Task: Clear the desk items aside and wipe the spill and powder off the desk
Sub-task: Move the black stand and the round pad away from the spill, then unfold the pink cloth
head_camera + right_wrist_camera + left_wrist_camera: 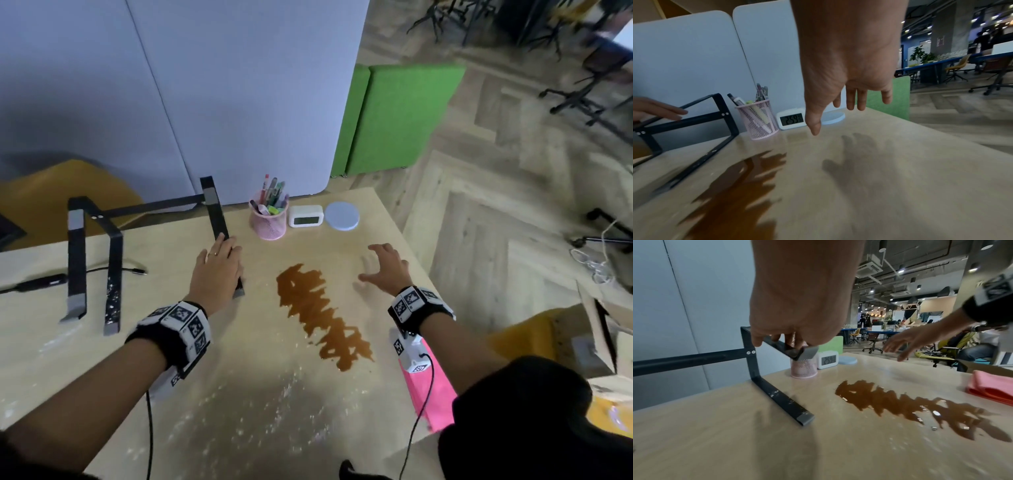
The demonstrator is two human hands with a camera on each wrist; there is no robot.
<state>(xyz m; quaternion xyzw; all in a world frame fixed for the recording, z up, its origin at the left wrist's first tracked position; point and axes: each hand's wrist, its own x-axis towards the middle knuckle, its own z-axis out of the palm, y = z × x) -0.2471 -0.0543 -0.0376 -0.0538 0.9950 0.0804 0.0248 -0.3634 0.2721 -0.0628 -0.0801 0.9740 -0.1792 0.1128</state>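
A brown spill (322, 311) (920, 407) (731, 186) streaks down the middle of the wooden desk (246, 342). White powder (239, 411) is scattered in front of it and at the left. My left hand (219, 253) (781, 340) grips the right top rail of a black laptop stand (113, 260) (777, 397) (723, 113), left of the spill. My right hand (380, 263) (849, 100) hovers above bare desk right of the spill, fingers spread, holding nothing. A folded pink cloth (431, 394) (990, 389) lies at the right edge under my right forearm.
Along the back stand a pink mesh pen holder (268, 222) (760, 120), a white digital clock (305, 216) (791, 121) and a pale blue round coaster (342, 216). A black cable (34, 282) lies far left. The desk's right edge drops to floor; a cardboard box (599, 325) stands there.
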